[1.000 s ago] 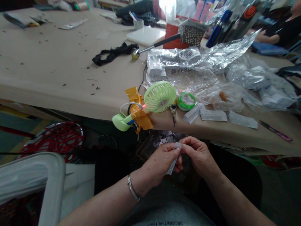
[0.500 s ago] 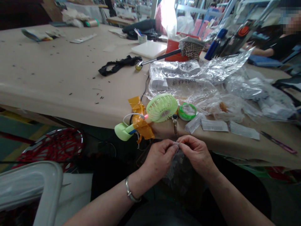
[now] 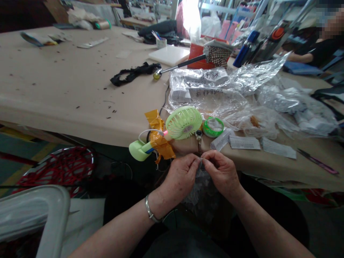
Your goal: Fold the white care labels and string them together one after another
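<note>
My left hand [image 3: 181, 175] and my right hand [image 3: 221, 172] meet just below the table's front edge, fingertips pinched together on a small white paper label [image 3: 200, 163]; only a sliver of it shows. A silver bracelet [image 3: 149, 214] circles my left wrist. Under the hands lies a clear plastic bag [image 3: 200, 191] with small white pieces in it, on my lap. Just above the hands, a pale green hand fan [image 3: 182, 122] is taped to the table edge with amber tape [image 3: 158, 138].
On the tan table [image 3: 67, 93] lie white label stacks [image 3: 243, 142], a green tape roll [image 3: 213, 126], crumpled clear bags [image 3: 242, 89], a black fabric strip [image 3: 134, 72] and a red box [image 3: 200, 57]. Another person [image 3: 319, 50] sits far right. A grey bin [image 3: 34, 211] stands at lower left.
Both hands rose toward the table edge and closed tighter together. The hanging label strip seen earlier is now almost hidden between the fingertips.
</note>
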Demonstrator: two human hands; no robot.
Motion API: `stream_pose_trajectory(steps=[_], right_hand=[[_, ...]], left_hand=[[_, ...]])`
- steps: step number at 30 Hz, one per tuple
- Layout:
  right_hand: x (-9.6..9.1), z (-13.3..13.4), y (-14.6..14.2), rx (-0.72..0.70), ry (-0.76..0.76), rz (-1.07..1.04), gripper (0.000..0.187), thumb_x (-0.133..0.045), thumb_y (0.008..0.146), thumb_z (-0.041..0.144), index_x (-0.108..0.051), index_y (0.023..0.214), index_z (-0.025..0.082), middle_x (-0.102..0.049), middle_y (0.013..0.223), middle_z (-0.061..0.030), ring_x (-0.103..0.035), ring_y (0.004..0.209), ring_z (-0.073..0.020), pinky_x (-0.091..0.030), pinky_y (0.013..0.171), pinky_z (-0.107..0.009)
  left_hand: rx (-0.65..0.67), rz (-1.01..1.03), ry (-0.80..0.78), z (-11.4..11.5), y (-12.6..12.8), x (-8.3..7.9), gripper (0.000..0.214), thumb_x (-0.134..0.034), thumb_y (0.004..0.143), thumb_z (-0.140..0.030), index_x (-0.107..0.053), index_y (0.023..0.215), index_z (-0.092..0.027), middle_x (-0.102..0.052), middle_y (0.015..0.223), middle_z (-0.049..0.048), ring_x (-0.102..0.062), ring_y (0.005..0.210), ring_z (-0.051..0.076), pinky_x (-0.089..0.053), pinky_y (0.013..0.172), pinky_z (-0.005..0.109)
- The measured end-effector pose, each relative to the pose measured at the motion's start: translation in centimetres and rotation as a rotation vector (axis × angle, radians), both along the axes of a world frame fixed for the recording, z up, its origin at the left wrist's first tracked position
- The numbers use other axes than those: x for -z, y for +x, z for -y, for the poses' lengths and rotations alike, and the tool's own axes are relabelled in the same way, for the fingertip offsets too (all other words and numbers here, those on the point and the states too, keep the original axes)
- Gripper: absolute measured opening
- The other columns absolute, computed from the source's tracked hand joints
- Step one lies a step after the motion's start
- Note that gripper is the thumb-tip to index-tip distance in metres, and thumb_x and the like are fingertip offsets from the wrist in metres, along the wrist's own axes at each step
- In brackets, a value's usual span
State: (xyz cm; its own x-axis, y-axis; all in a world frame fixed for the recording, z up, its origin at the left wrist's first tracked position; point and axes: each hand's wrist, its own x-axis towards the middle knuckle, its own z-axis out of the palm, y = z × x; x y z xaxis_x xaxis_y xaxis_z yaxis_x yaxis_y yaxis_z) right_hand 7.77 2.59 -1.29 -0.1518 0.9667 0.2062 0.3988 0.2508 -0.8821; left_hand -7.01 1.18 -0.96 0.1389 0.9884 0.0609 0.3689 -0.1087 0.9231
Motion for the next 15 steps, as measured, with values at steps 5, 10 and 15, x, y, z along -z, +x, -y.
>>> stream_pose_trajectory(steps=[5,10,15], right_hand=[[0.08,-0.16,0.04,0.007,0.014,0.015,0.007,-0.055,0.081,0.020,-0.060,0.076,0.019,-0.060,0.070,0.0019,-0.053,0.063,-0.0105,-0.043,0.061,-0.022],[0.23,-0.28,-0.04,0.008,0.017,0.023,0.007,-0.055,0.081,0.020,-0.059,0.076,0.019,-0.057,0.066,0.0031,-0.051,0.060,-0.0094,-0.042,0.058,-0.021],[0.30,-0.40,0.01,0.010,0.028,0.036,0.008,-0.054,0.082,0.020,-0.059,0.076,0.019,-0.056,0.065,0.0038,-0.050,0.059,-0.0089,-0.041,0.057,-0.020]], left_hand=[[0.014,-0.033,0.002,-0.28,0.02,0.09,0.027,-0.043,0.090,-0.024,-0.056,0.068,-0.016,-0.052,0.061,-0.0036,-0.047,0.058,0.009,-0.033,0.055,0.021],[0.002,-0.036,0.003,-0.50,0.01,0.23,0.027,-0.043,0.089,-0.024,-0.056,0.067,-0.016,-0.051,0.060,-0.0038,-0.046,0.058,0.009,-0.032,0.055,0.021],[0.000,0.012,-0.007,-0.78,0.08,0.32,0.027,-0.044,0.088,-0.024,-0.055,0.064,-0.016,-0.048,0.059,-0.0041,-0.044,0.057,0.009,-0.032,0.054,0.021]])
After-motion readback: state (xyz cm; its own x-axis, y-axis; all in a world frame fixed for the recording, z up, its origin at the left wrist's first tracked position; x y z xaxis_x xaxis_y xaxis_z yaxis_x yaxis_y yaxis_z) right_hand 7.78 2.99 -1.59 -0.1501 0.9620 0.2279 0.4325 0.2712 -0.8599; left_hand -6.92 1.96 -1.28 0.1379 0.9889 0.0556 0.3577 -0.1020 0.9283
